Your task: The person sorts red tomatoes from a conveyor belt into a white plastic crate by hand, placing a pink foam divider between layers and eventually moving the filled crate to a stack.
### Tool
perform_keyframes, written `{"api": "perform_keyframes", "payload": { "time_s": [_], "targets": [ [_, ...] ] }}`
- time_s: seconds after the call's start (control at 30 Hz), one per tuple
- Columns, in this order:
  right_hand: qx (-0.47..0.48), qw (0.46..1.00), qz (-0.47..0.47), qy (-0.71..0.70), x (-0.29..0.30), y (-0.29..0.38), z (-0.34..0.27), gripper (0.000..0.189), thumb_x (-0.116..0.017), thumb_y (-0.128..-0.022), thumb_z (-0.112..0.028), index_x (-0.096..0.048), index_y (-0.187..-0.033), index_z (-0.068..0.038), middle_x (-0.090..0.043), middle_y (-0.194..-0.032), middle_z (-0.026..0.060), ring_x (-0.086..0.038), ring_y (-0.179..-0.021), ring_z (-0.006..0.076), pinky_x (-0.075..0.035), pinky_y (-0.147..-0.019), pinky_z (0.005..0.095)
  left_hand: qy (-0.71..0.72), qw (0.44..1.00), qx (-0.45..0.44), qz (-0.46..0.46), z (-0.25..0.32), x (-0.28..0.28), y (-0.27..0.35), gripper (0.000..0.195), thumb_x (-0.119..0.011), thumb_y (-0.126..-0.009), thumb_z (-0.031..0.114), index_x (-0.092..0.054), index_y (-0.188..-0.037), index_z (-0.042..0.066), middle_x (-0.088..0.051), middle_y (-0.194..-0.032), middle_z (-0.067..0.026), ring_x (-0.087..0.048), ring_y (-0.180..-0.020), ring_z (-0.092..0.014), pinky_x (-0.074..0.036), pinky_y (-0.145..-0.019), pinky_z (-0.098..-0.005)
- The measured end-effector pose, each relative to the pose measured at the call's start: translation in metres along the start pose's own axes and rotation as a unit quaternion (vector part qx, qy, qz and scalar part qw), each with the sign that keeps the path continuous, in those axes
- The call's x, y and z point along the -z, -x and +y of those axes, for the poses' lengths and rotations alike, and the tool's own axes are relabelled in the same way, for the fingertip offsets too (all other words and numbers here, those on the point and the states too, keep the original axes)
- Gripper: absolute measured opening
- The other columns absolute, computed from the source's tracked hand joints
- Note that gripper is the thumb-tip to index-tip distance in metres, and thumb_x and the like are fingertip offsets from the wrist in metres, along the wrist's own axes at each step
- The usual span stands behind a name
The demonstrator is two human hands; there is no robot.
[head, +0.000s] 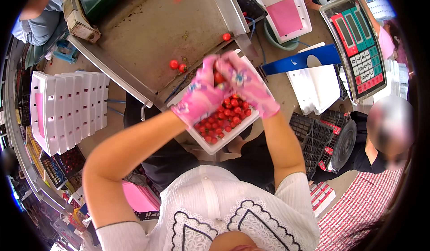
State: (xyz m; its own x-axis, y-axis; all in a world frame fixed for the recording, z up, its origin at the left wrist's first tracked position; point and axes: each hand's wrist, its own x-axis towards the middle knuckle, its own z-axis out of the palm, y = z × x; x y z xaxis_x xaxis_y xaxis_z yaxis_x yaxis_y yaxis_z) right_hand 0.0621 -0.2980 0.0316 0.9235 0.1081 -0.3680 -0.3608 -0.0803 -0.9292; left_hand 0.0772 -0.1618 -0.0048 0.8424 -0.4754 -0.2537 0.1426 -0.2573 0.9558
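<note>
My left hand (205,93) and my right hand (247,83), both in pink patterned gloves, meet above a white plastic crate (213,147). Between them some red cherry tomatoes (219,77) show, cupped by both palms. Many more cherry tomatoes (218,120) lie in the part of the crate nearer my body; my hands hide its far part. Just beyond, on the metal sorting chute (147,46), a few tomatoes (174,64) rest near the lower edge, another (226,36) lies by its right rim, and others are farther up.
White crates (67,110) stand stacked at left. A crate with a pink liner (285,16) is at upper right, near a scale's keypad display (356,46) and its blue support (302,60). Black plastic crates (305,133) stand at right, beside a person in black (364,157).
</note>
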Motion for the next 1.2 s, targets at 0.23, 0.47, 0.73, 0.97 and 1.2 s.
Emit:
{"api": "perform_keyframes", "payload": {
  "time_s": [0.23, 0.47, 0.73, 0.97, 1.2],
  "targets": [
    [0.108, 0.957, 0.093, 0.253, -0.044, 0.063, 0.137, 0.039, -0.047, -0.089, -0.029, -0.039, -0.121, -0.010, -0.057, -0.099, 0.0200, -0.056, -0.092, 0.0352, -0.045, -0.080, 0.0390, -0.007, 0.977, 0.215, -0.005, -0.101, -0.038, 0.060, 0.069, -0.064, -0.071, 0.007, -0.030, -0.132, 0.009, -0.049, -0.118, -0.0220, -0.050, -0.110, -0.031, -0.043, -0.089, -0.0323],
    [-0.020, 0.917, 0.142, 0.372, 0.029, 0.101, 0.156, 0.024, -0.052, -0.083, -0.019, -0.056, -0.104, -0.009, -0.059, -0.094, 0.0169, -0.056, -0.089, 0.0341, -0.046, -0.077, 0.0408, -0.101, 0.992, 0.072, 0.017, -0.109, -0.023, 0.107, 0.061, -0.064, -0.069, -0.002, -0.043, -0.125, 0.011, -0.036, -0.131, -0.0142, -0.051, -0.107, -0.026, -0.046, -0.085, -0.0314],
    [0.012, 0.834, 0.161, 0.528, 0.019, 0.086, 0.204, 0.033, -0.056, -0.077, -0.020, -0.053, -0.108, -0.009, -0.056, -0.094, 0.0172, -0.056, -0.083, 0.0328, -0.047, -0.069, 0.0415, -0.093, 0.995, -0.005, 0.021, -0.116, -0.023, 0.132, 0.043, -0.060, -0.076, -0.003, -0.047, -0.116, 0.003, -0.047, -0.111, -0.0097, -0.055, -0.094, -0.019, -0.048, -0.079, -0.0270],
    [-0.088, 0.925, 0.242, 0.280, 0.028, 0.098, 0.181, 0.024, -0.055, -0.077, -0.014, -0.052, -0.100, -0.008, -0.058, -0.080, 0.0133, -0.058, -0.067, 0.0280, -0.047, -0.062, 0.0392, -0.033, 0.998, 0.059, -0.006, -0.116, -0.016, 0.144, 0.034, -0.058, -0.080, 0.002, -0.050, -0.113, 0.002, -0.056, -0.100, -0.0119, -0.058, -0.090, -0.021, -0.048, -0.075, -0.0288],
    [-0.059, 0.910, 0.221, -0.345, 0.086, 0.071, 0.155, 0.024, -0.051, -0.089, -0.019, -0.053, -0.107, -0.004, -0.058, -0.083, 0.0080, -0.057, -0.064, 0.0125, -0.046, -0.052, 0.0240, -0.029, 0.996, 0.084, -0.008, -0.096, -0.010, 0.146, 0.026, -0.057, -0.082, 0.005, -0.054, -0.107, 0.002, -0.059, -0.094, -0.0128, -0.061, -0.084, -0.022, -0.049, -0.074, -0.0296]
  ]
}}
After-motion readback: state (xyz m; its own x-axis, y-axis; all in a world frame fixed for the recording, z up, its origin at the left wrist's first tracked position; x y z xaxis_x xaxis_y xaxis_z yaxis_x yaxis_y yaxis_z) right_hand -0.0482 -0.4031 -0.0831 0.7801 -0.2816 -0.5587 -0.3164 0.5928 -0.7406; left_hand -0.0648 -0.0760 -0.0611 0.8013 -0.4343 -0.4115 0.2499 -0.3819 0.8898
